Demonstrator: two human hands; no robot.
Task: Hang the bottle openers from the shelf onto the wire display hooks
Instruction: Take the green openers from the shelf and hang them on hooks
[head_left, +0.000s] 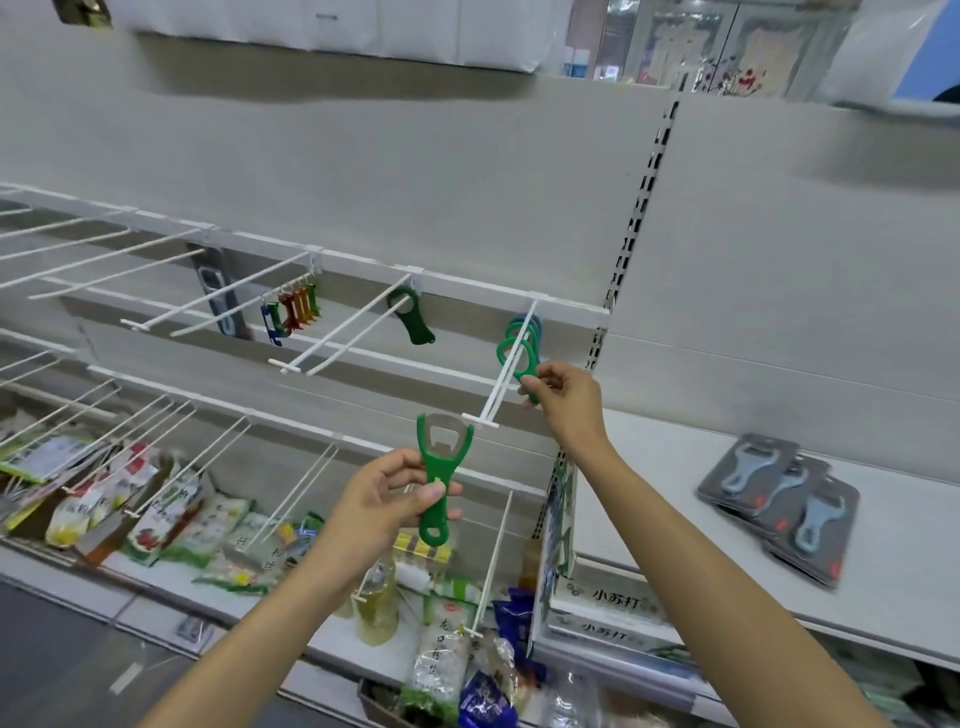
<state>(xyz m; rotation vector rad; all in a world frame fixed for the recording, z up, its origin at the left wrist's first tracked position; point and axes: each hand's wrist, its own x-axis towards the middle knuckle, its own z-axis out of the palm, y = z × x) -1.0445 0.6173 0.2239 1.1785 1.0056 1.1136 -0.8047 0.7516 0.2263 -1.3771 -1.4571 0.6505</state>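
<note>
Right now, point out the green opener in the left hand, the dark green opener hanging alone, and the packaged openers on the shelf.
green opener (439, 483): head view, on its handle.
dark green opener (413, 325): head view, mid-body.
packaged openers (779, 501): head view, middle pack's card.

Bright even light, soft blur, fisheye edges

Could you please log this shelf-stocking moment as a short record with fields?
left hand: left hand holds a green bottle opener upright by its handle, below the hook tip
right hand: right hand pinches the handle of a green opener on the hook
target hook: white wire hook, several green openers on it
other hooks: dark green opener; coloured keyring openers
shelf stock: packaged grey openers lying on the right shelf
</note>
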